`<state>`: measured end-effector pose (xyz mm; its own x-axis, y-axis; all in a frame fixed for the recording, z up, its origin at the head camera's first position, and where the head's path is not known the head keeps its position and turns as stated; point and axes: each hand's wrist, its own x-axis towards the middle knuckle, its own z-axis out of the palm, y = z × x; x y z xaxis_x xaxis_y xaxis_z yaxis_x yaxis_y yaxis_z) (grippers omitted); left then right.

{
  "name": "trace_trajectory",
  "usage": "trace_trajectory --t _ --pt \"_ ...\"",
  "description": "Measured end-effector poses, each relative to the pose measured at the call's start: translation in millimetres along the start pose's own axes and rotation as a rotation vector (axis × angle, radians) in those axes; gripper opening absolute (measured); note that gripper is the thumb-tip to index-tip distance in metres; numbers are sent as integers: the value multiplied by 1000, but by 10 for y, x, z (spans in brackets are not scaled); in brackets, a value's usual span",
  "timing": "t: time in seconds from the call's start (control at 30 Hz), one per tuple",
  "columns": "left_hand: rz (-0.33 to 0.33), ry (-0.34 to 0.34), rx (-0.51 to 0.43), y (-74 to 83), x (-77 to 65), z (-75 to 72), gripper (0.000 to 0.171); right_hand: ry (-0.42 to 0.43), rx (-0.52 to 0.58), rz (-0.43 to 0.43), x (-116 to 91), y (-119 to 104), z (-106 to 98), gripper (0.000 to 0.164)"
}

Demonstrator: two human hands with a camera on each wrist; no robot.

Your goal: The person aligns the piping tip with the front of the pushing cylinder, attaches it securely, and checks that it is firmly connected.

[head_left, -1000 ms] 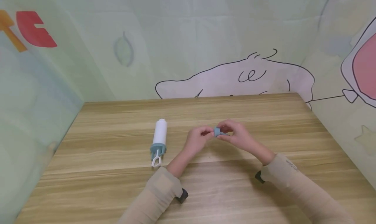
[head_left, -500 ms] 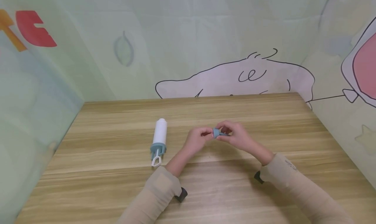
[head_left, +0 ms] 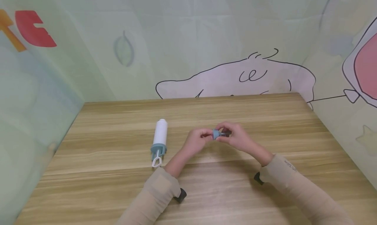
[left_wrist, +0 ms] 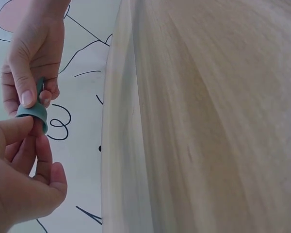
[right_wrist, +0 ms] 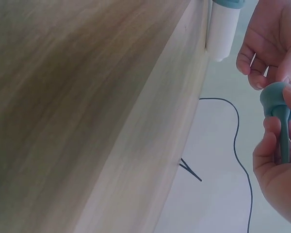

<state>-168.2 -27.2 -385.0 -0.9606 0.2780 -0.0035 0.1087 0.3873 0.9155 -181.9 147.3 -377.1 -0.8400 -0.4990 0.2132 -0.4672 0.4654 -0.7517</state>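
Both hands meet above the right middle of the wooden table around a small teal cup-shaped nozzle (head_left: 216, 134) with a narrow stem. My left hand (head_left: 196, 142) pinches its wide open rim between thumb and fingertips; in the left wrist view a fingertip reaches inside the cup (left_wrist: 31, 109). From the other side, my right hand (head_left: 239, 138) grips the nozzle by its neck, thumb and fingers around it. The thin stem (right_wrist: 283, 136) runs back toward the right palm in the right wrist view. A white syringe (head_left: 160, 133) with a teal collar lies left of the hands.
The syringe's loop-ended plunger (head_left: 157, 161) points toward the person. The table (head_left: 112, 185) ends at a printed cloth backdrop (head_left: 176, 38) behind and at both sides. A dark camera (head_left: 180, 195) sits at the left wrist, another (head_left: 259, 178) at the right.
The nozzle has shifted slightly left and its stem has turned to lie more level. The right fingers have moved a little around it. The syringe has stayed in place.
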Motion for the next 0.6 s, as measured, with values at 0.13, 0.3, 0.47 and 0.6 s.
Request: trace_trajectory --t 0.13,0.3,0.47,0.6 --pt "11 -3 5 -6 -8 -4 17 -1 12 -8 6 19 10 22" --pt "27 -6 23 1 -22 -13 16 -2 21 -5 6 35 10 22" --pt "19 -9 42 -6 -39 -47 15 -5 31 15 -6 24 -8 23" --pt "-20 -18 49 -12 -66 -114 15 -7 32 31 -12 21 -20 24"
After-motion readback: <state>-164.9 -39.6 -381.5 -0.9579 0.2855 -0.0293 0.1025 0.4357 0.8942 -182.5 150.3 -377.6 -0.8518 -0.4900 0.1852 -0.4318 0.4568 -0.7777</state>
